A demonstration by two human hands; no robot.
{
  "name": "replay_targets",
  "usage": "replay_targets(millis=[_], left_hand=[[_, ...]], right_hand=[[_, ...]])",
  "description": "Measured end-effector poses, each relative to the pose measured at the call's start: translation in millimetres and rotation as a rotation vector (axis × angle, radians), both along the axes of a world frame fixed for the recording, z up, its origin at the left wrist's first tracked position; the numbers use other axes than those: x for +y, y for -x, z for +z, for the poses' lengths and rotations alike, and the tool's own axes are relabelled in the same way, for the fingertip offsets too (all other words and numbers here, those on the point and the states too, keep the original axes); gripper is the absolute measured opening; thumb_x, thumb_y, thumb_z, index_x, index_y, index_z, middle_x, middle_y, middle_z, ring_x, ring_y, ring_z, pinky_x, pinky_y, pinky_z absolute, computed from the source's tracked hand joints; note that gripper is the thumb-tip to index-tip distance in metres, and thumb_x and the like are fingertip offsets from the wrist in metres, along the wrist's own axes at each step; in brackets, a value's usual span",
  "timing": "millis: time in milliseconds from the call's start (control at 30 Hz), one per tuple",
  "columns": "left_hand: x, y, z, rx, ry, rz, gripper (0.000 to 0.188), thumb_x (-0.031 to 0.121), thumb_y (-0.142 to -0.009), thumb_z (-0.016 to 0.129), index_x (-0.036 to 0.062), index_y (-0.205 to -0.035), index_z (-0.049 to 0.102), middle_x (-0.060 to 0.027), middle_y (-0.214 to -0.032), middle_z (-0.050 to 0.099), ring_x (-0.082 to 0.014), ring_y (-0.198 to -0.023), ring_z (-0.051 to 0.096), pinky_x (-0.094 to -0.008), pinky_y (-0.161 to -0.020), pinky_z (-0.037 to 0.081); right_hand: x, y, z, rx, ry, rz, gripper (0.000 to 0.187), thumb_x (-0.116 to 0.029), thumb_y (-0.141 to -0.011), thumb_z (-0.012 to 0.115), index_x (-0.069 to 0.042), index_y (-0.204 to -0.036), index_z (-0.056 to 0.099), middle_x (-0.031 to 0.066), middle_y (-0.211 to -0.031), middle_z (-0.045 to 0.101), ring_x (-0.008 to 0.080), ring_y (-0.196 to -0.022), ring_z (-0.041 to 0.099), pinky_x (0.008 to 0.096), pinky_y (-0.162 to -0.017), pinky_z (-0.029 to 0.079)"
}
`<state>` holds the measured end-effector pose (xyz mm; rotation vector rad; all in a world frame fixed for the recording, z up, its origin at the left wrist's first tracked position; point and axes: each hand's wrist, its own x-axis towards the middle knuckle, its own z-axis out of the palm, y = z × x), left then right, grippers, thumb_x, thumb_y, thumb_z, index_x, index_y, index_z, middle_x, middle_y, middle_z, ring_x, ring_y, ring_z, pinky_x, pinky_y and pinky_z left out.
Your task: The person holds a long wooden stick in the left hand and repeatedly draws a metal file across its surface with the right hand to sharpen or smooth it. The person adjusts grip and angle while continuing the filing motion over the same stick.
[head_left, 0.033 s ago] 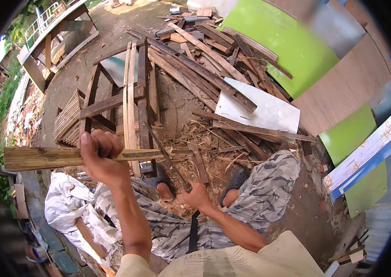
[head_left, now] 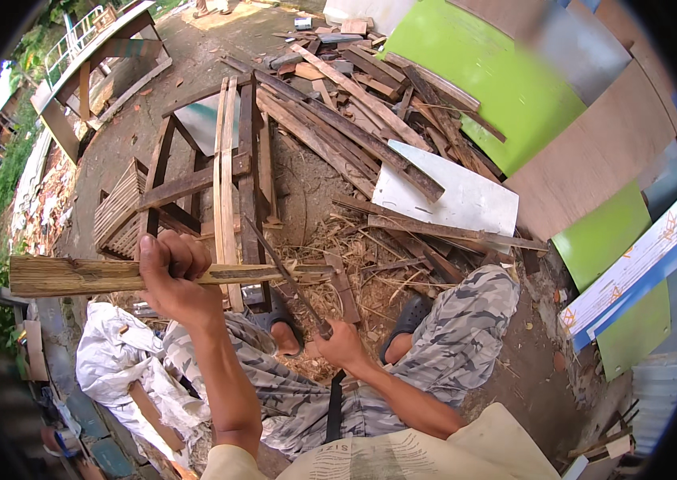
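Note:
My left hand (head_left: pixel 177 272) is wrapped round a long strip of pale, rough wood (head_left: pixel 74 277). The strip lies level across my front, its wide end to the left and its thin end over the shavings. My right hand (head_left: pixel 344 346) grips the handle of a machete (head_left: pixel 301 292) with a narrow dark blade. The blade slants up and to the left, crossing the wood strip right of my left hand. Whether its edge touches the strip I cannot tell. Beyond it stands a dark wooden frame (head_left: pixel 249 180) with two pale slats (head_left: pixel 225 176) resting on it.
Wood shavings (head_left: pixel 318 316) cover the ground between my feet. A heap of old boards (head_left: pixel 346 144) lies ahead, beside a white panel (head_left: pixel 450 196). Green sheets (head_left: pixel 482 72) lean along the right. A white sack (head_left: pixel 114 344) is by my left leg, and a table (head_left: pixel 94 52) stands far left.

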<state>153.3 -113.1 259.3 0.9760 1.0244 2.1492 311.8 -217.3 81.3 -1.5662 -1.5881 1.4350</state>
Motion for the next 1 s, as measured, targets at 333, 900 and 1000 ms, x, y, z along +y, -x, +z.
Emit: replay_targets(millis=[333, 900, 1000], left_hand=[[0.7, 11.1, -3.5, -0.044, 0.008, 0.029, 0.043, 0.029, -0.1, 0.043, 0.0139, -0.065, 0.024, 0.0024, -0.056, 0.021, -0.0084, -0.047, 0.017, -0.0279, -0.043, 0.015], [5.7, -3.5, -1.2, -0.022, -0.018, 0.013, 0.041, 0.028, -0.101, 0.042, 0.0144, -0.066, 0.024, 0.002, -0.057, 0.02, -0.0087, -0.046, 0.017, -0.0275, -0.041, 0.016], [6.2, 1.5, -2.4, -0.037, -0.032, -0.009, 0.042, 0.028, -0.1, 0.043, 0.0143, -0.066, 0.024, 0.0019, -0.057, 0.02, -0.0084, -0.045, 0.016, -0.0268, -0.042, 0.014]], right_hand=[[20.3, 5.3, -23.3, 0.0, -0.044, -0.063, 0.025, -0.019, -0.08, 0.065, 0.005, -0.083, 0.061, 0.0222, -0.065, 0.062, 0.0391, -0.063, 0.064, 0.044, -0.058, 0.049], [-1.4, 7.6, 27.8, 0.049, -0.034, -0.031, 0.027, -0.025, -0.082, 0.065, 0.002, -0.086, 0.06, 0.0217, -0.061, 0.059, 0.0405, -0.06, 0.061, 0.0464, -0.058, 0.046], [5.5, 9.8, 55.7, 0.154, -0.01, -0.017, 0.025, -0.023, -0.081, 0.064, 0.002, -0.084, 0.061, 0.0214, -0.064, 0.06, 0.04, -0.062, 0.061, 0.046, -0.059, 0.046]])
